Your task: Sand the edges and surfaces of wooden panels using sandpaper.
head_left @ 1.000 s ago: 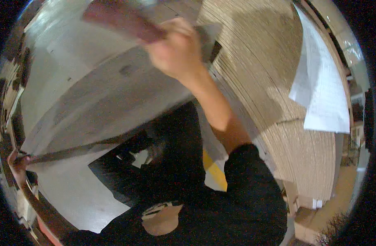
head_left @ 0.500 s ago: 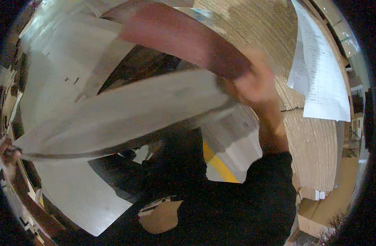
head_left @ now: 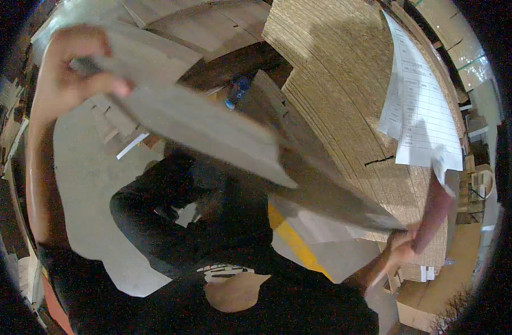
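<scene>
A long grey-brown sheet that looks like cardboard [head_left: 211, 125] stretches slantwise before me, smeared by motion. At its upper left end, the thumb and fingers of my left hand [head_left: 80, 70] are closed on the edge. My right hand [head_left: 402, 250], blurred, is closed at the lower right end. A reddish-brown strip [head_left: 436, 215] sticks up beside the right fingers; whether it belongs to the sheet I cannot tell. Just beyond that hand rises a tall stack of flat cardboard [head_left: 334, 72].
White printed papers [head_left: 426, 106] hang against the stack. More flat brown sheets [head_left: 200, 25] lie at the far side. A small dark blue object [head_left: 237, 89] shows behind the held sheet. On the grey floor [head_left: 82, 184] there are scraps, and a yellow stripe [head_left: 295, 237] runs near me.
My left hand has risen from the far left edge to the upper left. My right hand has dropped toward the lower right, so the sheet's slant has reversed.
</scene>
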Demonstrator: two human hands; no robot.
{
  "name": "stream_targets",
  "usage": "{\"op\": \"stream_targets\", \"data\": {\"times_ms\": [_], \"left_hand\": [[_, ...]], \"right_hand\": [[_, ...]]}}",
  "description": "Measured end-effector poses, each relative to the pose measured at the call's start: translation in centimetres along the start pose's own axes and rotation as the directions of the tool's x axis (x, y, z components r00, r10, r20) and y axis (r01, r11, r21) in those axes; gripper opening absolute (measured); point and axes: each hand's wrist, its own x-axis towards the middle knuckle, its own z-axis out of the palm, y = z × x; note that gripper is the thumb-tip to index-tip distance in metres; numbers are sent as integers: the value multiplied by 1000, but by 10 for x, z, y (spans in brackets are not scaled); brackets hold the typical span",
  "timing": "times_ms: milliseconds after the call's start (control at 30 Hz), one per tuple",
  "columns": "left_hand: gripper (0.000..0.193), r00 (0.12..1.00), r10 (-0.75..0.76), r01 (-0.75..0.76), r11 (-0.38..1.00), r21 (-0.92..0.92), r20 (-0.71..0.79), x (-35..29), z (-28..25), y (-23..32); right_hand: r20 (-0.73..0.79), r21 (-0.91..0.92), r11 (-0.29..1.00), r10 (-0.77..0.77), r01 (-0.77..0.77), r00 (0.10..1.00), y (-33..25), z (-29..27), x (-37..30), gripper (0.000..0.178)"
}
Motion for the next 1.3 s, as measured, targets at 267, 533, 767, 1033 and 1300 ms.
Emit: {"op": "stream_targets", "data": {"times_ms": [267,533,767,1033,1300], "left_hand": [[43,991,127,-110,948,-299,38,14,133,-20],[45,980,66,-11,960,-281,190,-27,311,-13],[40,812,-65,113,992,-47,580,-95,433,-24],[46,860,2,79,987,-137,511,-76,477,9],[60,913,-407,401,905,-144,-18,-93,411,37]], "right_hand": [[421,-370,23,895,-929,-146,234,16,345,25],[530,-323,-101,804,-941,-269,53,10,296,25],[779,-62,-470,529,-880,-337,-54,47,308,21],[899,-142,-109,401,-984,-175,-113,26,295,22],[913,-8,-837,218,-547,-346,-39,76,399,25]]}}
